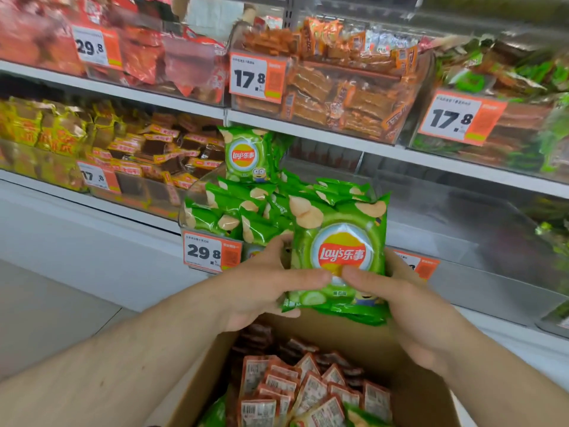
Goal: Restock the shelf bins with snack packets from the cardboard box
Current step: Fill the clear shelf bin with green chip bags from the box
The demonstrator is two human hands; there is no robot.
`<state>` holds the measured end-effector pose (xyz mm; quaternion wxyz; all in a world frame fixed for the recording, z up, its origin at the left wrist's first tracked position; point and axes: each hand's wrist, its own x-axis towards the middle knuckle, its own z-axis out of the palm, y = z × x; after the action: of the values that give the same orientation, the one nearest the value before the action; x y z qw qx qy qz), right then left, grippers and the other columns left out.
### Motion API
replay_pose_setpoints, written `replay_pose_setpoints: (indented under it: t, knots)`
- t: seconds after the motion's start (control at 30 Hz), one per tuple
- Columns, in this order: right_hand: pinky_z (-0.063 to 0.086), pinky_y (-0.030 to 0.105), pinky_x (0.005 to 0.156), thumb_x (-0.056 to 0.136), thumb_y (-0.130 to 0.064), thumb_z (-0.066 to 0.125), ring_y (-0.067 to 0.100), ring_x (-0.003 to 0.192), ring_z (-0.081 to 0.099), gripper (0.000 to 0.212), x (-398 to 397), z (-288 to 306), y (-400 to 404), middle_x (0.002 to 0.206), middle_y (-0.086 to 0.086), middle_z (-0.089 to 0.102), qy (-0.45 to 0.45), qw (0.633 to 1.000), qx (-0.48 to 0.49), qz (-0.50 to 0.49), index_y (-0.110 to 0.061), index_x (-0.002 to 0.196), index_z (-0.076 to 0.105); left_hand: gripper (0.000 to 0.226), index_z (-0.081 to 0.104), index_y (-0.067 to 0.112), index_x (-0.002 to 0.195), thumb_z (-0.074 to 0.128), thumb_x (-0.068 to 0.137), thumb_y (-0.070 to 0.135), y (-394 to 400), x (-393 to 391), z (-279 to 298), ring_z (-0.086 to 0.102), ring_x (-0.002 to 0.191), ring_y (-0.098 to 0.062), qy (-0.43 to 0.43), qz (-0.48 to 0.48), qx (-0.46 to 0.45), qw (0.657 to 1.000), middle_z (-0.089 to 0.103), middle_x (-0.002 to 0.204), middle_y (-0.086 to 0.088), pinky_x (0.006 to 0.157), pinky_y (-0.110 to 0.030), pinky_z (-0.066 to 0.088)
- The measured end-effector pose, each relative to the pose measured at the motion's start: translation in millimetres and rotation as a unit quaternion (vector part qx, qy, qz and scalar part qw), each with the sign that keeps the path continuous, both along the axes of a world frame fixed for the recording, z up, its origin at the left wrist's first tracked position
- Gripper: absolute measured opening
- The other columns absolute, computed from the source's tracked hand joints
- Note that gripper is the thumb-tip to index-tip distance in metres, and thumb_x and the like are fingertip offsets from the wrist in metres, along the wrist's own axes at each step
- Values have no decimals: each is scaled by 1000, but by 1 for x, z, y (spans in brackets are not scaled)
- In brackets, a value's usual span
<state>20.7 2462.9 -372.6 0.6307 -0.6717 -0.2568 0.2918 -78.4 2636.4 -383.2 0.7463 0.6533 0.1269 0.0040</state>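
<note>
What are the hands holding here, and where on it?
Both hands, left hand and right hand, hold a stack of green Lay's packets by its lower side edges, thumbs on the front.

White metal shelving in tiers, w/ a perforated upright at top centre. White base panel below the lowest tier. Pale floor at left, faint seam across it. Even, bright indoor light.
</note>
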Motion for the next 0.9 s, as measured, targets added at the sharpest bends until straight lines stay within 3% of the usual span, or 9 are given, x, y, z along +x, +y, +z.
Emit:
replay_pose_setpoints:
  t: [0.13, 0.23, 0.37, 0.43, 0.5, 0.57, 0.63, 0.7, 0.9]
  knots:
    - [38, 51, 109, 35, -51, 96, 27, 121, 60, 128, 17, 21, 12, 125, -5, 68, 0, 1000, -12, -17, -34, 147, 38, 85, 41, 33, 138, 78, 61, 41, 5, 6, 14, 68, 110, -21, -14, 30, -21, 999, 72, 117, 3, 93, -48, 55]
    - [46, 37, 106, 71, -27, 87, 24, 113, 66, 92, 23, 43, 31, 122, 16, 68, 27, 998, -29, 43, -7, 148, 40, 85, 43, 32, 136, 79, 59, 35, 8, 14, 20, 71, 100, -21, -21, 62, -33, 997, 75, 108, 1, 79, -40, 58]
    - [50, 13, 64, 43, -38, 98, 2, 43, 60, 108, 28, 62, 58, 81, 16, 68, 8, 997, -52, 63, 5, 131, 50, 69, 50, 32, 127, 85, 67, 30, 13, 18, 25, 71, 98, -19, -16, 78, -26, 996, 75, 105, 2, 76, -38, 55]
    - [53, 19, 80, 86, -19, 73, 7, 44, 60, 48, 40, 65, 64, 63, 20, 69, 18, 998, -51, 38, 16, 118, 60, 74, 51, 32, 126, 88, 63, 40, 16, 15, 28, 71, 99, -15, -7, 69, -24, 997, 75, 105, 7, 80, -40, 56]
    - [52, 12, 66, 66, -21, 91, 3, 41, 60, 49, 39, 74, 73, 82, 34, 65, -13, 995, -78, 63, 20, 81, 70, 70, 59, 28, 119, 86, 58, 51, 20, 22, 36, 73, 94, -12, 6, 53, -24, 998, 76, 100, 8, 85, -43, 57]
    - [52, 8, 69, 33, -28, 103, 1, 69, 71, 105, 39, 83, 68, 120, 45, 50, 17, 991, -100, 92, 31, 105, 55, 28, 70, 22, 94, 72, 80, 47, 22, 28, 41, 71, 74, 1, -41, 52, -32, 997, 77, 91, 8, 93, -39, 54]
    - [51, 31, 100, 84, -46, 71, 25, 109, 68, 68, 49, 89, 72, 129, 30, 58, 65, 985, -143, 71, 8, 123, 61, 26, 67, 14, 96, 50, 100, 33, 26, 31, 49, 70, 78, 3, -62, 96, -36, 993, 72, 116, -2, 89, -25, 54]
    - [41, 50, 110, 82, -58, 59, 34, 115, 64, 59, 57, 94, 77, 121, 14, 69, 118, 978, -169, 22, -14, 118, 72, 34, 62, 13, 117, 50, 100, 40, 30, 34, 56, 68, 103, -20, -24, 138, -72, 988, 60, 131, -9, 86, -36, 58]
    - [38, 52, 108, 63, -71, 62, 30, 113, 65, 68, 84, 95, 97, 116, 3, 72, 108, 968, -227, 5, -26, 113, 74, 14, 64, 16, 97, 55, 97, 26, 49, 29, 39, 69, 70, -11, -61, 176, -76, 980, 68, 95, -3, 77, -38, 61]
